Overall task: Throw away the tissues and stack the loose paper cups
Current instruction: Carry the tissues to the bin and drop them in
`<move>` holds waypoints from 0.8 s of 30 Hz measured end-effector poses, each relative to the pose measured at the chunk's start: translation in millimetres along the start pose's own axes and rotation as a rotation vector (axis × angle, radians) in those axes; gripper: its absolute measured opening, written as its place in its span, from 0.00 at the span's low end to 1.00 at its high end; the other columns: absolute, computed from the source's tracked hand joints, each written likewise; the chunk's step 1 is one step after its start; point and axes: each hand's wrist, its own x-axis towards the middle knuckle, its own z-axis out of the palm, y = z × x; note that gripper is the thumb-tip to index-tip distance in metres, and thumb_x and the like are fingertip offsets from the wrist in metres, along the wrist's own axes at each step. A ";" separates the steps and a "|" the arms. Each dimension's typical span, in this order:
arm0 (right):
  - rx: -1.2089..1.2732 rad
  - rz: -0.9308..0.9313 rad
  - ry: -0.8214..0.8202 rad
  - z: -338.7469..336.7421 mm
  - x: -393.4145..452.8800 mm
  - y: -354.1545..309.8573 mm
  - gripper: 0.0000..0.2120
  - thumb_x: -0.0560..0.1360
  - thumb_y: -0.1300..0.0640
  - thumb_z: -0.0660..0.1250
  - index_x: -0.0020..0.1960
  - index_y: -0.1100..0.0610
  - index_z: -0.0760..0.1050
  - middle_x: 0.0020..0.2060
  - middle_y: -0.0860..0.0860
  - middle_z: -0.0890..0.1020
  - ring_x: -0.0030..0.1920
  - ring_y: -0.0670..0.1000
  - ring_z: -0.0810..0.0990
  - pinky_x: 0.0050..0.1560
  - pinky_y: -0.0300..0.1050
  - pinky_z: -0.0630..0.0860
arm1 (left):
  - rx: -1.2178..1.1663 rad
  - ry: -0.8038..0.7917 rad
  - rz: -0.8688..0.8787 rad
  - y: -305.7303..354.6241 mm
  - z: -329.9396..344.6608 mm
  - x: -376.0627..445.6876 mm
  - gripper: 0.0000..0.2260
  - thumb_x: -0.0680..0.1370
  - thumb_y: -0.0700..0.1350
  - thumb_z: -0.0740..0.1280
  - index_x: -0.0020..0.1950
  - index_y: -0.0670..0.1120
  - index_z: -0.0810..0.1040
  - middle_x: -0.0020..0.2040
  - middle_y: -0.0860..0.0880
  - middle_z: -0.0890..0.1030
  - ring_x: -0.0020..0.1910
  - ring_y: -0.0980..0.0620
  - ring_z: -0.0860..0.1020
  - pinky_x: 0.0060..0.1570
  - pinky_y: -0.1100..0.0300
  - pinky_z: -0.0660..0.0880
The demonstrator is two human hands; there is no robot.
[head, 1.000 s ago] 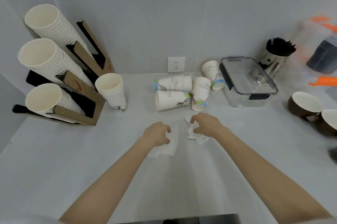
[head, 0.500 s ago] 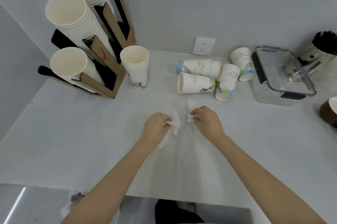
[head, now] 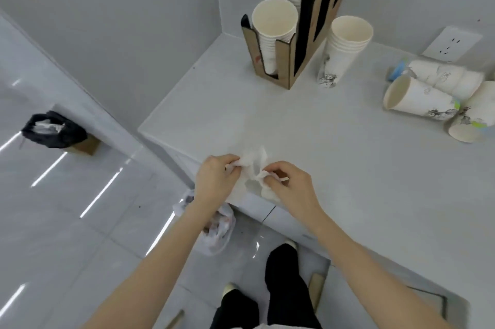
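Crumpled white tissues point(head: 254, 170) are bunched between both hands at the counter's front left edge. My left hand point(head: 214, 181) pinches the tissues from the left, and my right hand point(head: 289, 185) pinches them from the right. Several loose printed paper cups point(head: 417, 98) lie on their sides at the far right of the counter point(head: 348, 157). A short upright stack of paper cups point(head: 345, 47) stands beside the cup holder. On the floor below my left forearm lies a white plastic bag point(head: 217, 232) with rubbish in it.
A wooden cup holder point(head: 292, 41) with stacked white cups stands in the back corner. A wall socket point(head: 452, 44) is behind the loose cups. A bin with a black bag point(head: 53, 131) stands on the floor at the left. My legs and shoes point(head: 284, 283) are below.
The hands drew the tissues back to the counter's front edge and bunched them together. The view swung left and down, bringing the floor, white bag and black bin into sight.
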 end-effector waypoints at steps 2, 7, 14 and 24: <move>0.048 0.028 -0.064 29.8 -10.1 2.0 0.09 0.72 0.60 0.67 0.38 0.46 0.77 0.35 0.43 0.80 0.37 0.41 0.76 0.38 0.29 0.72 | 0.005 0.017 -0.098 -32.9 -7.3 -16.1 0.09 0.73 0.40 0.64 0.50 0.44 0.81 0.45 0.44 0.85 0.38 0.47 0.77 0.37 0.64 0.65; 0.050 0.064 -0.208 93.2 -18.7 24.7 0.07 0.72 0.60 0.65 0.45 0.49 0.76 0.38 0.45 0.79 0.38 0.39 0.77 0.39 0.25 0.72 | -0.068 0.048 -0.286 -103.3 -9.5 -46.3 0.07 0.74 0.38 0.62 0.51 0.43 0.72 0.45 0.47 0.78 0.40 0.45 0.77 0.39 0.55 0.73; -0.243 0.061 -0.240 169.3 10.3 102.4 0.12 0.72 0.65 0.62 0.44 0.51 0.81 0.37 0.45 0.80 0.49 0.50 0.77 0.48 0.40 0.74 | -0.001 -0.009 -0.430 -207.6 22.4 -61.5 0.07 0.71 0.32 0.59 0.42 0.43 0.72 0.39 0.39 0.78 0.39 0.41 0.76 0.33 0.55 0.69; -0.395 0.222 -0.290 248.8 52.5 232.8 0.13 0.73 0.70 0.57 0.45 0.60 0.79 0.42 0.50 0.76 0.43 0.50 0.75 0.44 0.39 0.69 | -0.144 -0.155 -0.585 -326.7 112.9 -50.2 0.09 0.73 0.34 0.61 0.52 0.38 0.77 0.59 0.41 0.74 0.51 0.44 0.77 0.47 0.61 0.68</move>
